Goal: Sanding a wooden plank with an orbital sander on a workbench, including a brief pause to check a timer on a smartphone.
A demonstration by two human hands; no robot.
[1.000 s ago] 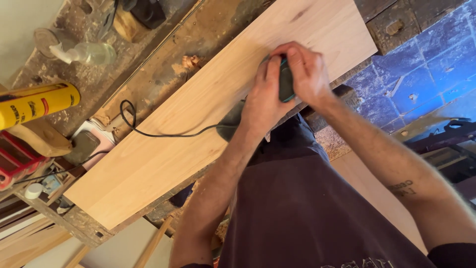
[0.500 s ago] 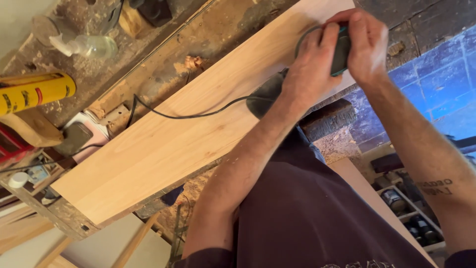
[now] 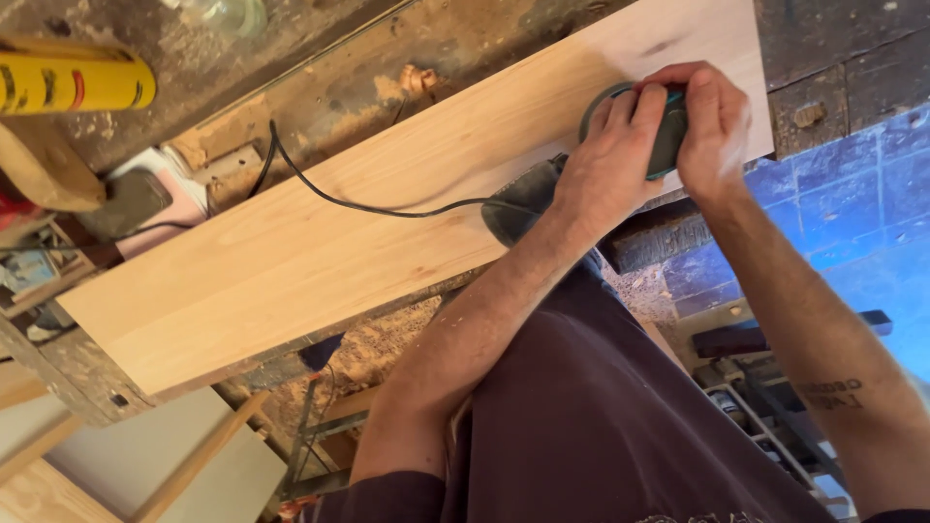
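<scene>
Now both hands, left and right, clamp sander on board; disc seemingly flat.

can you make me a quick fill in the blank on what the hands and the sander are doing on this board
1. Both hands press a ____ against the pale wooden board.
2. The left hand and right hand rest on ____ of the tool.
3. A thin ____ cable trails from the tool across the board.
4. A ____ tube lies on the workbench.

Missing words: sander; top; black; yellow
</scene>
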